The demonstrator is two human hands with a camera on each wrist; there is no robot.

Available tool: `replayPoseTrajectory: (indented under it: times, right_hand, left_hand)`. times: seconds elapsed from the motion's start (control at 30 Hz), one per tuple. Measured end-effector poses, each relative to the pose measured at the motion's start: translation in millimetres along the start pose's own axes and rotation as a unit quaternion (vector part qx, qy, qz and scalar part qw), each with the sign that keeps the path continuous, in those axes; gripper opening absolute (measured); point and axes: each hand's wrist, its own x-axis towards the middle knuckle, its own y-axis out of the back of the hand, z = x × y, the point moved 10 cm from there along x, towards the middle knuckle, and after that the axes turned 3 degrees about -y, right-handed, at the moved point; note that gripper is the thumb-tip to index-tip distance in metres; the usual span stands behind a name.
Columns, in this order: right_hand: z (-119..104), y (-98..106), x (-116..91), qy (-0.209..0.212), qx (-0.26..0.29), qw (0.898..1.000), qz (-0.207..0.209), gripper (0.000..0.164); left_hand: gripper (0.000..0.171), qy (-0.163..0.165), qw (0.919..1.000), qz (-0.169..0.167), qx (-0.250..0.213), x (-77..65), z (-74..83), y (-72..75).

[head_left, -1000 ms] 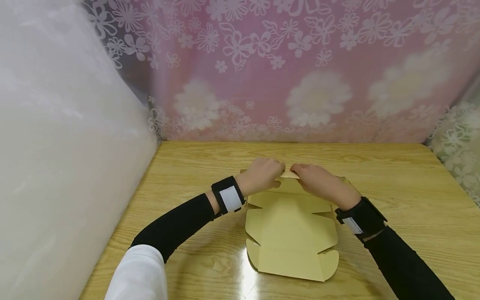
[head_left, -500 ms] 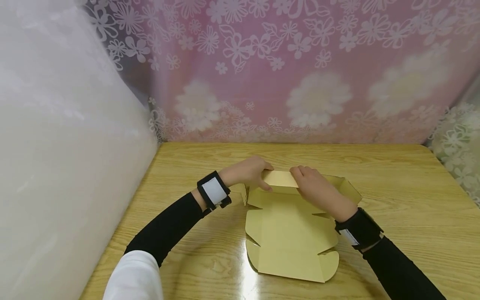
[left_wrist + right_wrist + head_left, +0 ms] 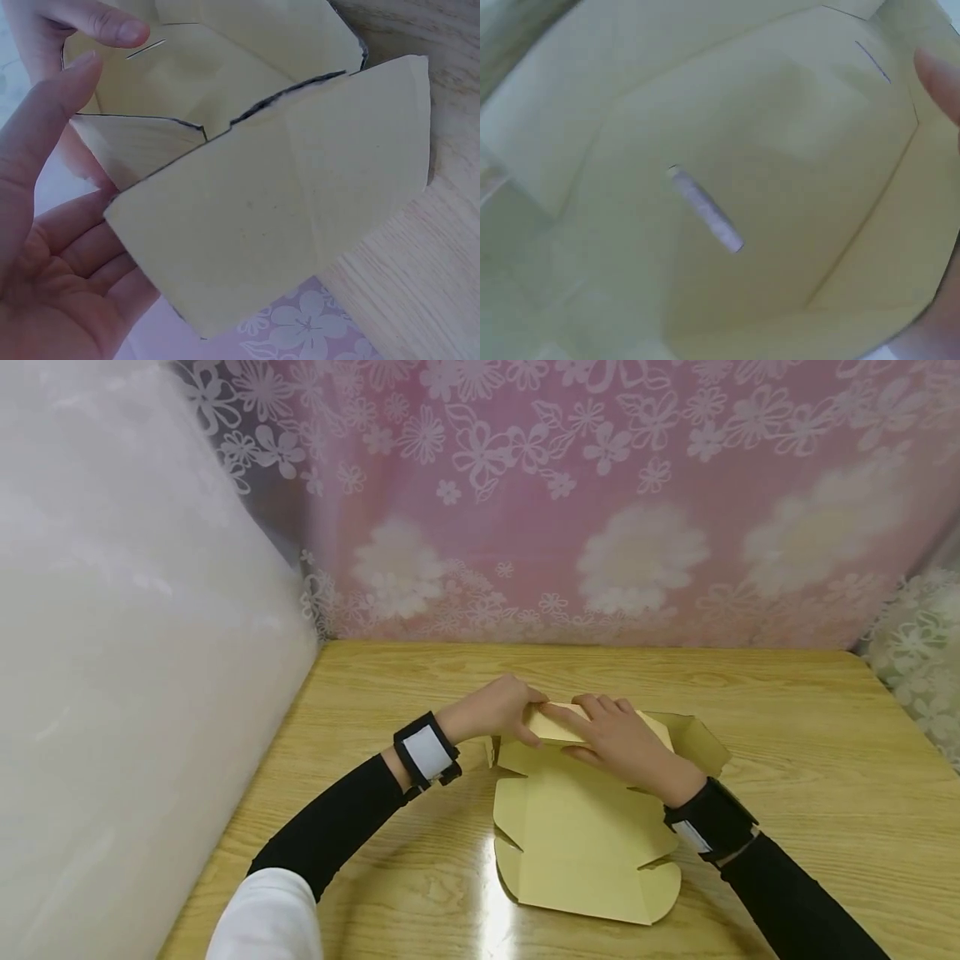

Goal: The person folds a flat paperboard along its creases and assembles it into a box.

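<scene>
A flat yellowish cardboard box blank (image 3: 577, 827), with cut side flaps, lies on the table, its far end folded up into a wall. My left hand (image 3: 491, 708) holds the left part of that wall, thumb on the near side and fingers behind; the left wrist view shows a side flap (image 3: 285, 195) in front of its fingers. Across the wall's top strip lies my right hand (image 3: 615, 739), fingers over the far edge and thumb on the near side. In the right wrist view, the cardboard's inner face has a narrow slot (image 3: 709, 214); most of that hand is hidden.
The wood-grain table (image 3: 390, 877) extends around the cardboard. A pink floral curtain (image 3: 517, 552) hangs along the back edge, and a whitish sheet (image 3: 135, 652) borders the left side. One side flap (image 3: 697, 739) sticks out at the far right.
My left hand has shifted left along the folded wall. My right hand has spread over the top strip, its fingers moving left, and the strip now folds further toward me.
</scene>
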Motion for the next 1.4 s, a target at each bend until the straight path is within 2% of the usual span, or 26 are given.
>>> replayPoseTrajectory:
  times: [0.2,0.5,0.67,0.83,1.0,1.23,1.33,1.4]
  right_hand:
    - [-13,-3,16,0.027,0.025,0.999,-0.029,0.063]
    - [-17,-5,25,0.043,0.025,0.998,-0.025,0.057]
    - [-18,-5,26,0.047,0.027,0.998,-0.017,0.056]
    - [-19,-4,25,0.057,0.024,0.998,-0.005,0.051]
    - [-20,-3,25,0.060,0.019,0.998,0.006,0.050]
    - [-19,-6,24,0.050,0.014,0.999,-0.002,0.055]
    - [-19,-8,24,0.046,-0.004,0.999,-0.009,0.059]
    - [-19,-9,24,0.046,-0.021,0.999,-0.012,0.063]
  left_hand:
    - [0.033,-0.028,0.9995,0.017,-0.003,-2.5,4.4,1.8]
    - [0.033,-0.018,0.9995,0.021,-0.014,-3.3,0.2,0.1]
    - [0.031,-0.030,0.9992,0.024,-0.012,-3.3,2.0,0.3]
    - [0.033,-0.041,0.9986,0.031,-0.009,-4.2,2.9,-0.7]
    - [0.037,-0.035,0.9985,0.038,-0.020,-6.0,1.8,-1.8]
    - [0.036,-0.027,0.9975,0.045,-0.046,-9.6,1.1,-3.3]
    - [0.047,-0.023,0.9966,0.067,-0.042,-13.1,2.5,-0.1]
    - [0.054,-0.006,0.9932,0.100,-0.059,-18.6,2.5,6.3]
